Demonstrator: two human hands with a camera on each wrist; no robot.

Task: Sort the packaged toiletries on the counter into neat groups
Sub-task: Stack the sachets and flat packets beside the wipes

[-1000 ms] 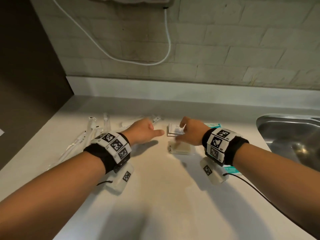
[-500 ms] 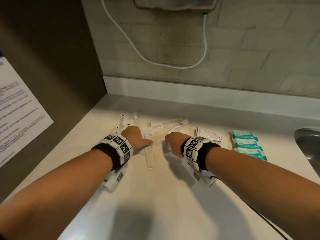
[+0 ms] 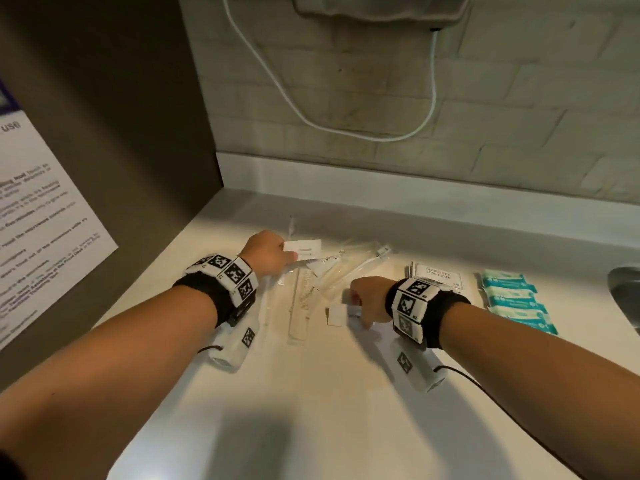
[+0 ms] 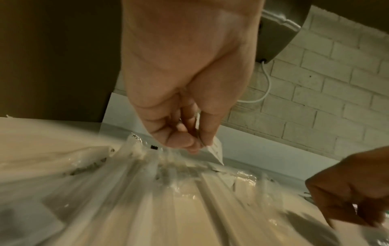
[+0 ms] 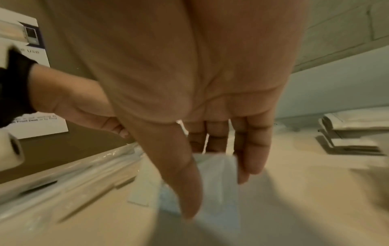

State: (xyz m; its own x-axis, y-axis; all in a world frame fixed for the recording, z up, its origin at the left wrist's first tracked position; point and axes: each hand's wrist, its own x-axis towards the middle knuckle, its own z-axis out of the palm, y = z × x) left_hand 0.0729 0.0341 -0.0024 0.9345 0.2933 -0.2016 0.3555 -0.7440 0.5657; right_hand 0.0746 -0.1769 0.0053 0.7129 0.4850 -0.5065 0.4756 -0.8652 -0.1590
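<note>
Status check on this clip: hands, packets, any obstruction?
Left hand pinches a white-labelled clear packet. Right hand holds a small white packet. Loose comb and wrapped items between them.

Counter [image 3: 311,410] smooth, matt cream. Glossy clear plastic wraps the comb [image 3: 298,306]. Matt paper sachets [image 3: 437,273]. Shiny teal packets [image 3: 516,303]. Rough brick wall [image 3: 519,116].

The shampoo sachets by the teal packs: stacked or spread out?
Stacked. The shampoo sachets lie in one squared pile in the head view, and the right wrist view shows layered edges, left of the teal packs.
</note>
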